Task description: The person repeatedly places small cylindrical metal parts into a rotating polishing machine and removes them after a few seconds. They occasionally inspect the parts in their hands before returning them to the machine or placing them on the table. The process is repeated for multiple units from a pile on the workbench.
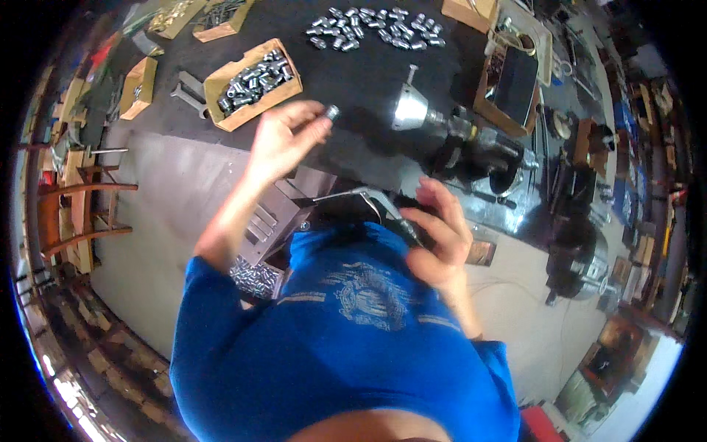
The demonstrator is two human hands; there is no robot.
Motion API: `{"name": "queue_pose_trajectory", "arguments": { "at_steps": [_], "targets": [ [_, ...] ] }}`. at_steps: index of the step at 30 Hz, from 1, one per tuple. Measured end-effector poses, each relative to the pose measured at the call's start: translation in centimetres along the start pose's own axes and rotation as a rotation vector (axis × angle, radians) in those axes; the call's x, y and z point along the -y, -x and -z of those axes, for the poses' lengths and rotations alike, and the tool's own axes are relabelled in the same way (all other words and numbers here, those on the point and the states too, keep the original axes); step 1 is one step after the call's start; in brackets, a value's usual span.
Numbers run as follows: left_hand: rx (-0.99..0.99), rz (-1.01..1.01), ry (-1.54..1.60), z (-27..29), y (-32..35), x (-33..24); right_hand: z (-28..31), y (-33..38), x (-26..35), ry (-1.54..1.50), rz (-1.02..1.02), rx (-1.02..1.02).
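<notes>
Over the dark surface (361, 77), the left hand (281, 145) pinches a small metal part (333, 113) between thumb and fingers, a little to the right of a box (265, 108) full of similar pieces. The right hand (445, 241) hangs by the blue shirt (346, 368), its fingers bent and loosely spread beside an air gun (384, 204); from here I can't tell whether they touch it. More parts (350, 31) lie scattered toward the far edge, and a metal cone (410, 110) sits right of the pinched one.
</notes>
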State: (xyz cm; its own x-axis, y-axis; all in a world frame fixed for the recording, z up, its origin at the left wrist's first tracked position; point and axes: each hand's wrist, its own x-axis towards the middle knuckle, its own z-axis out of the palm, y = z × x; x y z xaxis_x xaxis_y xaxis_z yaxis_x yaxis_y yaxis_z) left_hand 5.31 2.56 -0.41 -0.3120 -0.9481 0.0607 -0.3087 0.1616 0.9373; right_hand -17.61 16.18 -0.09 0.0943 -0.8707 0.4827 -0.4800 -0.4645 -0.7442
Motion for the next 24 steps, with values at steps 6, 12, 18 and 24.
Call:
{"name": "queue_pose_trajectory", "arguments": {
  "at_steps": [6,12,18,24],
  "targets": [
    [-0.368,-0.166,-0.835,5.9,-3.9,3.2,0.3,0.7,-0.6,-0.074,-0.041,0.052],
    [-0.48,-0.253,-0.9,6.6,-5.5,3.5,0.8,1.0,-0.5,-0.065,-0.091,0.07],
    [-0.274,-0.494,-0.728,0.0,-10.9,2.3,1.3,2.4,-1.3,0.015,-0.188,0.079],
    [0.111,-0.124,-1.104,-2.4,-18.6,4.8,2.3,2.8,-1.0,-0.004,-0.235,0.104]
  ]
}}
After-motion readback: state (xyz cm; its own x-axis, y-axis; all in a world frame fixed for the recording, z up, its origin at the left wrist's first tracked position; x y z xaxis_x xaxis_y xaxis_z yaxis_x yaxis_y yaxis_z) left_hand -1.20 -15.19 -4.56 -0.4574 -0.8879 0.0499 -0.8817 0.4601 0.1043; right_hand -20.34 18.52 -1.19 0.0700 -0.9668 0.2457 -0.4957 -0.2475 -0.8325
